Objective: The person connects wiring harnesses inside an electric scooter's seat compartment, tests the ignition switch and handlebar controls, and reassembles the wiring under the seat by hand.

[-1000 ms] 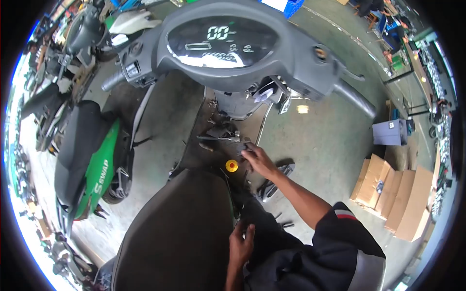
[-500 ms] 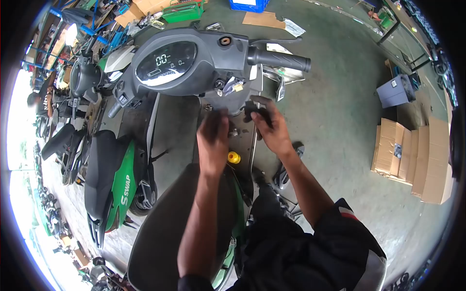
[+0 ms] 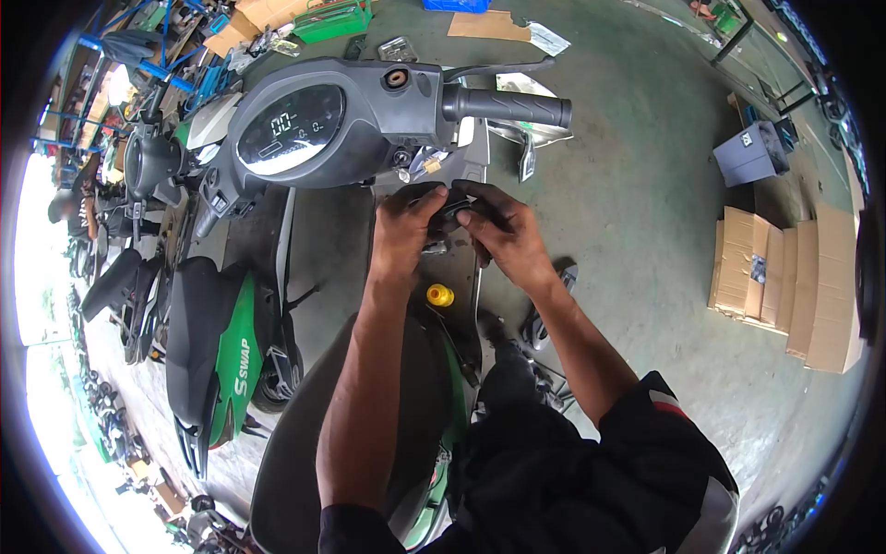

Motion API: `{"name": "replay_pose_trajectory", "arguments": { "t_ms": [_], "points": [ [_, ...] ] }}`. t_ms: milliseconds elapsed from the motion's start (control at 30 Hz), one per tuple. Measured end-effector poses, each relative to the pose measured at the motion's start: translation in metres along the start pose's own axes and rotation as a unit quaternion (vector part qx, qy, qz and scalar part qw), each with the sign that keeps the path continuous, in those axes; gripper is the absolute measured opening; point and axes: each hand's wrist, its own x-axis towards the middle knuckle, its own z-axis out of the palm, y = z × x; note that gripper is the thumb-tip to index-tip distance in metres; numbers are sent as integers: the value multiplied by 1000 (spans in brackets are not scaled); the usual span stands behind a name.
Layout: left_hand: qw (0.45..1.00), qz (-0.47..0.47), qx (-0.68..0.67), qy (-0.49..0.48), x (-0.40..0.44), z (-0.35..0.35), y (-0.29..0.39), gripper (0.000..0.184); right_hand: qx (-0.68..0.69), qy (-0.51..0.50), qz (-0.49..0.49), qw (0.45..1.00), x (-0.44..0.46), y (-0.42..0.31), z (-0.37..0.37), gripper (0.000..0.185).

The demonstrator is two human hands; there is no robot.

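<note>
Fingers of the right hand [image 3: 510, 238] are closed on a small dark part [image 3: 449, 216]; those of the left hand [image 3: 402, 224] curl at its side, grip not determinable. The hands, apart half a second ago, have met above the floorboard [image 3: 463, 288]: handling is now two-handed. A yellow container [image 3: 440, 295] sits near the floorboard's seat-side edge. The hands partly obscure a metal piece [image 3: 435, 247]. Beyond them, the handlebar [image 3: 388, 115] limits access from the front.

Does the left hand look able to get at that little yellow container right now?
Probably yes: nothing visibly covers the yellow container, though the left hand seems busy at a small dark part.
</note>
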Motion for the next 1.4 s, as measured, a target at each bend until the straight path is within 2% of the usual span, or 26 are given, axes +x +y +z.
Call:
{"name": "replay_pose_trajectory", "arguments": {
  "t_ms": [67, 133, 167, 233, 267, 300, 333, 400, 500, 533, 600, 633, 667, 700, 733, 767, 833, 900, 1033, 1100, 1233, 1400],
  "points": [
    [1000, -17, -14, -10, 2, -2, -7, 33, -3, -4, -5, 1000, -1, 0, 1, 42],
    [999, 39, -28, 13, 5, -2, -14, 41, -5, -7, -12, 1000, 0, 1, 1, 41],
    [999, 38, -27, 13, 9, -3, -18, 41, -24, -7, -14, 1000, 1, 2, 0, 42],
    [991, 133, 7, 20, 14, -2, -20, 38, -42, -6, -16, 999, 2, 2, 1, 43],
    [991, 132, 7, 20, 14, -1, -19, 38, -187, 19, -113, 976, 3, 1, 3, 45],
    [985, 146, 75, 48, 13, -1, -17, 40, -326, 43, -206, 921, 4, 1, 5, 48],
    [974, 161, 142, 75, 12, 0, -15, 43, -327, 43, -205, 922, 3, 2, 5, 48],
    [974, 153, 151, 72, 13, -1, -17, 42, -361, 21, -159, 919, 3, 5, 7, 47],
    [975, 157, 136, 79, 9, 3, -13, 39, -370, 67, -187, 908, 7, 5, 6, 38],
    [976, 164, 111, 86, 6, 5, -11, 36, -367, 68, -185, 909, 9, 7, 7, 38],
    [979, 153, 80, 110, 2, 10, -7, 33, -204, 81, -91, 971, 13, 15, 6, 29],
    [979, 144, 45, 137, 2, 11, -7, 31, -202, 82, -89, 972, 14, 19, 7, 29],
    [979, 142, 47, 137, 4, 8, -7, 31, -141, 106, -63, 982, 14, 24, 8, 27],
    [970, 165, 105, 142, 8, 3, -6, 28, -79, 130, -37, 988, 15, 29, 9, 27],
    [958, 188, 163, 145, 11, 1, -4, 25, -77, 131, -36, 988, 17, 33, 11, 27],
    [958, 187, 164, 145, 12, 0, -3, 25, -16, 135, -35, 990, 18, 36, 12, 27],
    [966, 203, 105, 122, 14, 1, -2, 23, 44, 141, -34, 988, 17, 33, 17, 27],
    [962, 227, 93, 120, 20, 2, -7, 23, 170, 128, -2, 977, 14, 21, 25, 24],
    [955, 253, 95, 122, 22, 4, -11, 22, 181, 149, -28, 972, 22, 31, 34, 22],
    [954, 252, 105, 124, 22, 5, -10, 21, 113, 186, -102, 971, 31, 49, 32, 22],
    [951, 247, 119, 143, 19, 11, -4, 16, 136, 182, -78, 971, 19, 17, 44, 22],
    [966, 212, 62, 136, 22, 11, -2, 12, 79, 210, -90, 970, 21, 31, 39, 20]
  ]
}}
